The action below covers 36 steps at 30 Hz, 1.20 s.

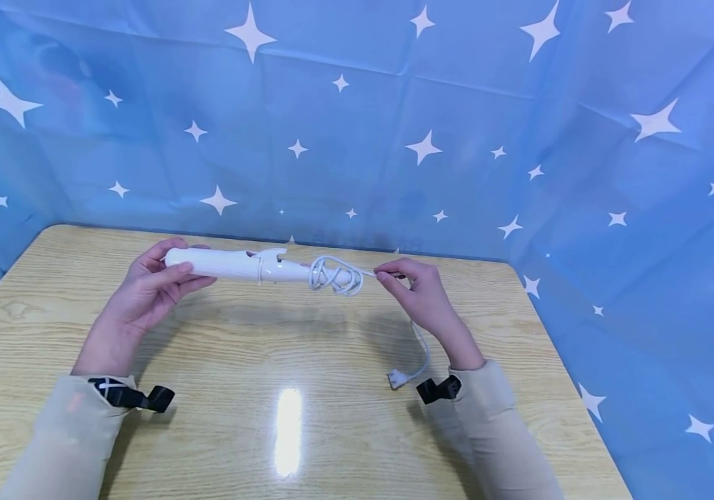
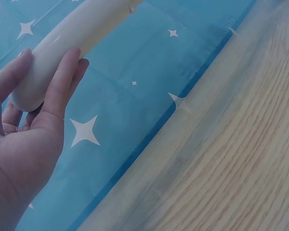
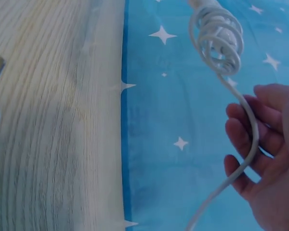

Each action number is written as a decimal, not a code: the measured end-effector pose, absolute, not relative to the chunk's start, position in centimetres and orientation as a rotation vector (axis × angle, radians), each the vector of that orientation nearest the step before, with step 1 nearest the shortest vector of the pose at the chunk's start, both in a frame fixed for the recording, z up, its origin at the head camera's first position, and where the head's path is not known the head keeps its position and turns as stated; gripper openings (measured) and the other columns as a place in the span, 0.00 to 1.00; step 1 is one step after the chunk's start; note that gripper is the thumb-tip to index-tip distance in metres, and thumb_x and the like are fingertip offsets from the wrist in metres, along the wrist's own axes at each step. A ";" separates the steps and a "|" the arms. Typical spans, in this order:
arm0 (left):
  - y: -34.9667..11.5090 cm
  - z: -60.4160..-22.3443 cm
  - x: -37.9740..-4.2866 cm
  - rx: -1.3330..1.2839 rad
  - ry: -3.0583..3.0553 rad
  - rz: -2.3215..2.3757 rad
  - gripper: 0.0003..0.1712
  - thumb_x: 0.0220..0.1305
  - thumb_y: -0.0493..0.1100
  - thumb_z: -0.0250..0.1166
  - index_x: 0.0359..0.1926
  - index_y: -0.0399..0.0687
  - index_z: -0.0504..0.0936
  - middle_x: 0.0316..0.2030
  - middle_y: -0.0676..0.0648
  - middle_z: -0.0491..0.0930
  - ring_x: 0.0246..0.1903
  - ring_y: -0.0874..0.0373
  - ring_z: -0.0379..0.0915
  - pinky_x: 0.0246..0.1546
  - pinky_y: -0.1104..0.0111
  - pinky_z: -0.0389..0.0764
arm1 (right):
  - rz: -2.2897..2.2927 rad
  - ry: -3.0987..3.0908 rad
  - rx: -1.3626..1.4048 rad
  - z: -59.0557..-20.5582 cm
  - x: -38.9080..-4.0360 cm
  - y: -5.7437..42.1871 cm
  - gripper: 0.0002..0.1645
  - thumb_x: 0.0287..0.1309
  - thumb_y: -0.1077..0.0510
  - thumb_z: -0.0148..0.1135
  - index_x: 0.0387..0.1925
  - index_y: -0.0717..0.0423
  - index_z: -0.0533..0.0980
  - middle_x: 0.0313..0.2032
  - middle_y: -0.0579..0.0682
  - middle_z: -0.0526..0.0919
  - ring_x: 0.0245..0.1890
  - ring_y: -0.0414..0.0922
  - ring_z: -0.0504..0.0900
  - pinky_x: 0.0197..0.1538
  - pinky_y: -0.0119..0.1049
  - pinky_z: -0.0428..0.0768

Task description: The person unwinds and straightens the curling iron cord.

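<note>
A white curling iron point(image 1: 226, 264) is held level above the table, its ribbed thick end to the left. My left hand point(image 1: 147, 288) grips that rounded end between thumb and fingers; the left wrist view shows the smooth tip of the curling iron point(image 2: 58, 55) in the fingers. White power cord point(image 1: 334, 276) is wound in loose loops around the thin right end. Just right of the loops, my right hand point(image 1: 422, 292) pinches the cord between thumb and index finger. From there the cord crosses the curled fingers and hangs down to a white plug point(image 1: 398, 379).
Beneath the hands lies a light wood table point(image 1: 219, 389), with a bright light reflection near its front middle. A blue curtain point(image 1: 357, 180) with white stars surrounds its back and sides. Black wrist straps point(image 1: 121, 396) sit over the beige sleeves.
</note>
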State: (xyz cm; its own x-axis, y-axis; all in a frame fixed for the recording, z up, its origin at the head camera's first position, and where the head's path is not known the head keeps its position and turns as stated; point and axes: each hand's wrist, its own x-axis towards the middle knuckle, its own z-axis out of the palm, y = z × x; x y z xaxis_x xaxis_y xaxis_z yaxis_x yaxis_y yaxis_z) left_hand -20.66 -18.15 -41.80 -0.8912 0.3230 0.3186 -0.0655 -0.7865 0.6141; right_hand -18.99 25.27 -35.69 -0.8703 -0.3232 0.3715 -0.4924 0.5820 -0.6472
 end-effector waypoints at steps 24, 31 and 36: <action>-18.6 -41.2 -20.4 0.669 0.863 2.775 0.24 0.69 0.13 0.44 0.51 0.31 0.82 0.54 0.31 0.80 0.55 0.39 0.79 0.54 0.48 0.83 | 1.174 -2.509 0.516 -36.3 -19.1 27.3 0.09 0.70 0.61 0.65 0.46 0.59 0.87 0.37 0.53 0.85 0.23 0.43 0.69 0.26 0.34 0.68; -19.2 -41.3 -20.4 0.684 0.805 2.787 0.23 0.70 0.15 0.42 0.52 0.30 0.80 0.55 0.30 0.79 0.55 0.38 0.80 0.54 0.47 0.83 | 1.287 -2.542 0.424 -36.4 -19.0 28.8 0.11 0.71 0.62 0.63 0.48 0.64 0.85 0.38 0.59 0.85 0.22 0.40 0.68 0.25 0.30 0.68; -19.6 -41.5 -20.6 0.652 0.714 2.818 0.23 0.73 0.16 0.40 0.51 0.30 0.79 0.54 0.29 0.80 0.50 0.36 0.83 0.53 0.46 0.83 | 1.368 -2.534 0.287 -35.5 -18.2 29.6 0.11 0.72 0.65 0.62 0.48 0.70 0.83 0.36 0.59 0.83 0.21 0.38 0.66 0.23 0.29 0.66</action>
